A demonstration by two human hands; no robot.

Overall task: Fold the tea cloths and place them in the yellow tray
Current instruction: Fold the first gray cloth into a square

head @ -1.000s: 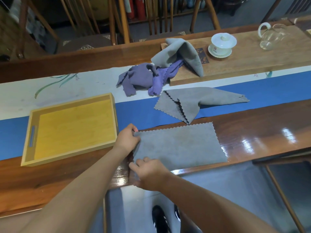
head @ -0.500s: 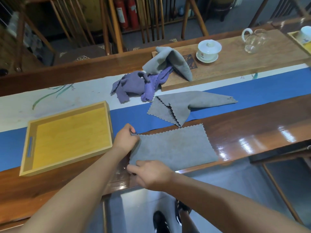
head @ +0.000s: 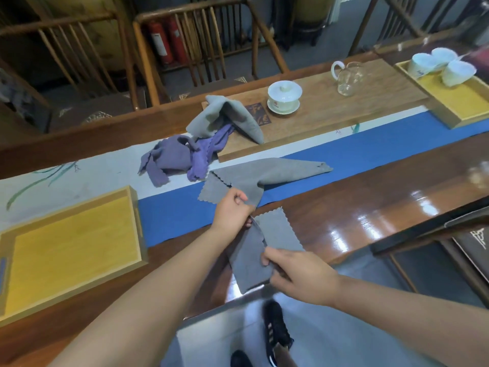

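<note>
A grey tea cloth (head: 251, 258) lies half folded at the table's near edge. My left hand (head: 231, 207) pinches its far corner, raised over the cloth. My right hand (head: 293, 271) pinches its near corner at the table's edge. The left part of the cloth is lifted and turned over toward the right. An empty yellow tray (head: 71, 247) stands to the left. Another grey cloth (head: 267, 173) lies loose just beyond my left hand. Purple cloths (head: 180, 157) and a further grey cloth (head: 230, 117) lie heaped farther back.
A wooden tea board (head: 370, 107) at the back carries a white lidded cup (head: 284, 98) and a glass pitcher (head: 349, 78). A second yellow tray (head: 455, 102) with white cups stands at the far right. Chairs stand behind the table. My shoes show below the table edge.
The grey cloth lay flat with both hands at its left edge. Both hands have lifted that edge and carried it to the right, folding the cloth over. The camera view shifted right.
</note>
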